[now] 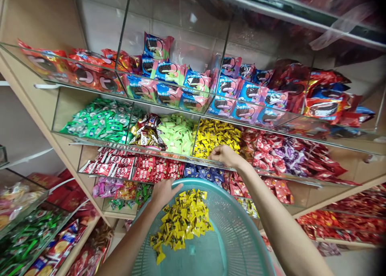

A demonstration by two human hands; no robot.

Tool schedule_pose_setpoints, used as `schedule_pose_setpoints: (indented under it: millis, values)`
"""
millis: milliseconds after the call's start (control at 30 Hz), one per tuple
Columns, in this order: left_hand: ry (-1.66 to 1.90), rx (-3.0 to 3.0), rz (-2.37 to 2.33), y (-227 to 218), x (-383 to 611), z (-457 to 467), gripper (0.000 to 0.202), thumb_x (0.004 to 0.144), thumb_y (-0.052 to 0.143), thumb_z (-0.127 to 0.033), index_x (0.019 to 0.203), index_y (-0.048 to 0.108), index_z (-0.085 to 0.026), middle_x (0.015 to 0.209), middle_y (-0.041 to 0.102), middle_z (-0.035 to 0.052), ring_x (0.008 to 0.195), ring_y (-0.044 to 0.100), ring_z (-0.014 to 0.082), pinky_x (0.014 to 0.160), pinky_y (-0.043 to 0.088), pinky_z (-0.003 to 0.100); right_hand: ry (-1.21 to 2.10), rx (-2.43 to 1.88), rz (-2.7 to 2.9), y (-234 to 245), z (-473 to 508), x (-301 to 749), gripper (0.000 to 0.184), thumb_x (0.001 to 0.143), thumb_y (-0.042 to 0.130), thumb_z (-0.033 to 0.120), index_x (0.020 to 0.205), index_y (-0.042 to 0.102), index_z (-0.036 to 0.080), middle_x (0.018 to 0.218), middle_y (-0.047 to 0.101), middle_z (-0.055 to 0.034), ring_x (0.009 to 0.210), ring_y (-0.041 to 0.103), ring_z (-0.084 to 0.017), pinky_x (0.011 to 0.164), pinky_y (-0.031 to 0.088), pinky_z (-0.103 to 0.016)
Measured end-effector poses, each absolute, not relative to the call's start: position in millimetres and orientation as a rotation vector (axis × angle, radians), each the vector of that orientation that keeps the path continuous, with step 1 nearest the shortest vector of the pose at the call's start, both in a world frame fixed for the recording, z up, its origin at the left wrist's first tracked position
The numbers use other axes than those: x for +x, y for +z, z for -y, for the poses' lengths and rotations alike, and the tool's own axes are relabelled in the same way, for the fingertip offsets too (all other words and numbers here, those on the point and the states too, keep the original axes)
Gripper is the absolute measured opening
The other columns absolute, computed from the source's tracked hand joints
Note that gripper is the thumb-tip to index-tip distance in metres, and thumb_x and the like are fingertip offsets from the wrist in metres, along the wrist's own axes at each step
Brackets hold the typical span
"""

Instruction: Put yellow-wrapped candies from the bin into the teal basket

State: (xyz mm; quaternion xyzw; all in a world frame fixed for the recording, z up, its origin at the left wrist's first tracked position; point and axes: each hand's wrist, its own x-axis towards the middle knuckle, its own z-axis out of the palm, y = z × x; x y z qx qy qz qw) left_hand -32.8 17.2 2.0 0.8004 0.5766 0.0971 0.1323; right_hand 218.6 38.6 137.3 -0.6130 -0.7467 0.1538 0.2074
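A teal plastic basket (241, 235) is in front of me, with a heap of yellow-wrapped candies (187, 219) on its left side. My left hand (164, 193) grips the basket's far left rim, thumb on the inner side. At the front glass edge of a shelf compartment, my right hand (224, 155) reaches in among more yellow-wrapped candies (215, 135). Its fingers are curled and pressed together; what they hold, if anything, is hidden.
Glass dividers split the shelves. Green-wrapped candies (99, 121) and pale green packets (176, 131) lie left of the yellow ones, red and purple candies (286, 151) to the right. Blue-and-pink cookie packs (169, 73) fill the shelf above. Red packets (153, 167) lie below.
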Motion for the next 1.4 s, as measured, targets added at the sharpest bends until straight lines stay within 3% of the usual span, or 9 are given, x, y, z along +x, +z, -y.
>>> schedule_pose_setpoints:
  millis: [233, 367, 500, 633, 767, 900, 1100, 1400]
  values:
    - [0.288, 2.344, -1.663, -1, -33, -19, 0.057, 0.082, 0.027, -0.064, 0.093, 0.059, -0.018, 0.086, 0.067, 0.0089, 0.080, 0.062, 0.0226, 0.065, 0.040, 0.026, 0.252, -1.566, 1.933, 139, -25, 213, 0.029, 0.073, 0.054, 0.039, 0.057, 0.058, 0.015, 0.063, 0.060, -0.0022, 0.063, 0.053, -0.014, 0.063, 0.041, -0.024]
    - [0.285, 2.326, -1.664, 1, -33, -18, 0.056, 0.082, 0.028, -0.063, 0.092, 0.059, -0.018, 0.086, 0.067, 0.0086, 0.081, 0.062, 0.0221, 0.065, 0.039, 0.026, 0.187, -1.482, 1.779, 140, -20, 215, 0.030, 0.076, 0.053, 0.043, 0.067, 0.062, 0.015, 0.073, 0.063, -0.0051, 0.071, 0.055, -0.016, 0.069, 0.043, -0.027]
    - [0.293, 2.332, -1.664, 1, -34, -17, 0.056, 0.082, 0.028, -0.063, 0.090, 0.060, -0.018, 0.084, 0.067, 0.0090, 0.079, 0.062, 0.0226, 0.064, 0.039, 0.026, 0.373, -1.423, 1.621, 137, -21, 218, 0.035, 0.075, 0.055, 0.050, 0.076, 0.061, 0.016, 0.078, 0.064, -0.0053, 0.073, 0.058, -0.016, 0.068, 0.046, -0.029]
    - [0.305, 2.351, -1.659, 0, -34, -18, 0.058, 0.082, 0.027, -0.064, 0.092, 0.060, -0.018, 0.083, 0.067, 0.0095, 0.078, 0.062, 0.0233, 0.064, 0.039, 0.027, 0.605, -1.342, 1.450, 136, -20, 216, 0.038, 0.069, 0.062, 0.052, 0.078, 0.057, 0.016, 0.070, 0.063, -0.0041, 0.070, 0.064, -0.019, 0.065, 0.049, -0.030]
    - [0.300, 2.323, -1.663, 0, -34, -18, 0.059, 0.081, 0.027, -0.064, 0.094, 0.060, -0.018, 0.085, 0.067, 0.0102, 0.081, 0.062, 0.0227, 0.066, 0.040, 0.027, 0.548, -1.305, 1.317, 138, -18, 216, 0.039, 0.065, 0.065, 0.051, 0.079, 0.056, 0.016, 0.076, 0.062, -0.0045, 0.064, 0.064, -0.017, 0.061, 0.050, -0.029]
    - [0.308, 2.329, -1.635, -2, -34, -19, 0.061, 0.082, 0.024, -0.065, 0.096, 0.060, -0.017, 0.082, 0.067, 0.0088, 0.077, 0.062, 0.0219, 0.062, 0.040, 0.026, 0.434, -1.214, 1.268, 138, -7, 207, 0.041, 0.065, 0.069, 0.047, 0.089, 0.054, 0.018, 0.087, 0.060, -0.0036, 0.058, 0.060, -0.012, 0.057, 0.049, -0.027]
    - [0.306, 2.398, -1.658, -7, -34, -22, 0.060, 0.082, 0.023, -0.064, 0.095, 0.060, -0.018, 0.081, 0.067, 0.0093, 0.077, 0.063, 0.0245, 0.061, 0.040, 0.028, 0.521, -1.153, 1.402, 126, 29, 168, 0.028, 0.071, 0.066, 0.037, 0.091, 0.058, 0.020, 0.066, 0.054, 0.0025, 0.058, 0.051, -0.010, 0.055, 0.043, -0.023]
    - [0.306, 2.404, -1.685, -8, -32, -21, 0.057, 0.082, 0.025, -0.064, 0.093, 0.060, -0.019, 0.080, 0.067, 0.0078, 0.077, 0.063, 0.0244, 0.062, 0.041, 0.029, 0.846, -1.093, 1.469, 106, 49, 149, 0.035, 0.073, 0.064, 0.029, 0.106, 0.057, 0.021, 0.086, 0.055, -0.0007, 0.071, 0.050, -0.009, 0.064, 0.044, -0.022]
